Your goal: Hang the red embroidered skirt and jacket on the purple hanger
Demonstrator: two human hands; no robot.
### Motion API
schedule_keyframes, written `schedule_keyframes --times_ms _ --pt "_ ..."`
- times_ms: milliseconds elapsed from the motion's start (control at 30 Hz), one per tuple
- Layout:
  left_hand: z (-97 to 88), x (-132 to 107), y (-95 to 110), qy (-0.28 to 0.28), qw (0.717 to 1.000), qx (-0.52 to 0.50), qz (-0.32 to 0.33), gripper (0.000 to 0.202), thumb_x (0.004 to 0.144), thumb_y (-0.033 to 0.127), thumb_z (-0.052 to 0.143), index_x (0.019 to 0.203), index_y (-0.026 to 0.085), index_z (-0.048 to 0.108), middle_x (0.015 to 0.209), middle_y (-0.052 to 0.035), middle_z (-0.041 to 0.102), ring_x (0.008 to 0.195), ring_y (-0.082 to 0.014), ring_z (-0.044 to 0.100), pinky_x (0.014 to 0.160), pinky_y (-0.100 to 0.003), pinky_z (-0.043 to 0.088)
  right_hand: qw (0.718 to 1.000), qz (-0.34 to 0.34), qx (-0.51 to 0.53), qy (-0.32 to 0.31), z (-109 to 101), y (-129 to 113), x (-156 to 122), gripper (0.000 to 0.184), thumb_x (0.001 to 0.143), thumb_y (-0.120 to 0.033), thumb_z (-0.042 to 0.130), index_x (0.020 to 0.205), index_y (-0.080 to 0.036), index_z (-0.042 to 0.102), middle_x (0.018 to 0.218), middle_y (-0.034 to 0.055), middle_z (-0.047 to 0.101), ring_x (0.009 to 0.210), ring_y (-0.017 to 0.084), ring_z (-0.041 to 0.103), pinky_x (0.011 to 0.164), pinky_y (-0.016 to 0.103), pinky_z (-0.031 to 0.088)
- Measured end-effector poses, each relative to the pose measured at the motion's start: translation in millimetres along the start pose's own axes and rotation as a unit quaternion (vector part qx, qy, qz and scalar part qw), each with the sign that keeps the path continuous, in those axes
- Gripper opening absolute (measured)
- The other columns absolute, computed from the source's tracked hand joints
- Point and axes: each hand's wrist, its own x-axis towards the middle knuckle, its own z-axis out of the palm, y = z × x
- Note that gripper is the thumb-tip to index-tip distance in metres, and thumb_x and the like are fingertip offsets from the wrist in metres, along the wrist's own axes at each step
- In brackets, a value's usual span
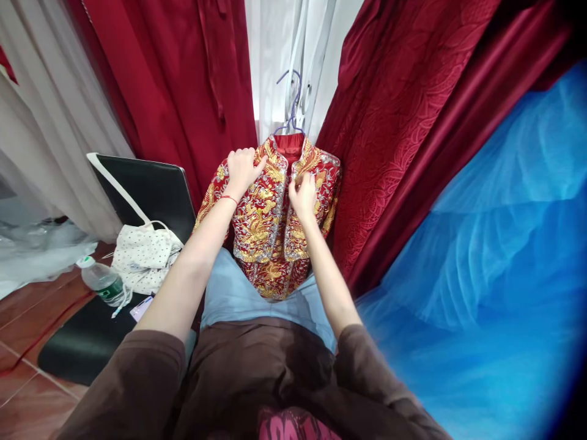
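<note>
A red embroidered jacket (pixel 259 220) with gold and silver patterns hangs upright in front of me on a purple hanger (pixel 297 101). My left hand (pixel 243 170) is closed over the jacket's shoulder on the left, its thumb lying along the front. On the other side of the front opening, my right hand (pixel 303 194) has its fingers curled at the jacket's front edge below the collar. The two front edges are slightly apart. Beneath the jacket's hem shows a matching embroidered red garment (pixel 275 281), between my light blue trouser legs.
Red curtain-like fabric hangs at left (pixel 174 79) and a patterned red dress (pixel 389 134) at right. Blue tulle (pixel 504 275) spreads on the right. A black chair (pixel 87 342) holds a water bottle (pixel 98 278) and a dotted white bag (pixel 142 256).
</note>
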Motion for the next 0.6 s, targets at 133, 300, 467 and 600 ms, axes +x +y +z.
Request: schedule_keyframes --times_ms 133,300,467,600 --pt "-1.0 -2 1 0.004 1.0 0.01 0.009 0.058 0.097 0.061 0.032 0.11 0.013 0.062 0.114 -0.0221 0.067 0.121 -0.0381 0.055 0.106 -0.049 0.033 0.986 -0.121 -0.104 0.043 -23 -19 56 0.054 0.093 -0.037 0.049 0.14 -0.012 0.043 0.146 0.0261 0.039 0.139 0.043 0.036 0.106 0.064 0.037" --pt "-2.9 -2 0 0.012 0.999 0.029 0.022 0.057 0.101 0.054 0.023 0.107 0.015 0.063 0.111 -0.0191 0.069 0.113 -0.0333 0.059 0.102 -0.046 0.036 0.979 -0.12 -0.16 0.049 -35 2 89 0.06 0.086 -0.029 0.055 0.14 -0.004 0.043 0.147 0.031 0.038 0.139 0.045 0.033 0.107 0.074 0.026" --pt "-4.4 5 -15 -0.001 0.999 0.013 0.037 0.057 0.102 0.052 0.02 0.102 0.018 0.065 0.109 -0.0173 0.07 0.109 -0.0317 0.061 0.1 -0.045 0.036 0.982 -0.074 -0.138 -0.103 -57 37 133 0.024 0.084 -0.02 0.055 0.104 -0.012 0.065 0.108 0.0177 0.069 0.116 0.037 0.056 0.104 0.075 0.026" --pt "-3.4 10 -23 -0.005 1.0 -0.019 0.006 0.058 0.102 0.053 0.02 0.106 0.018 0.066 0.114 -0.0173 0.069 0.118 -0.032 0.057 0.108 -0.047 0.032 0.973 -0.117 -0.129 -0.152 -74 42 153 0.012 0.081 -0.015 0.056 0.071 -0.015 0.063 0.08 0.0129 0.07 0.101 0.033 0.063 0.103 0.062 0.036"
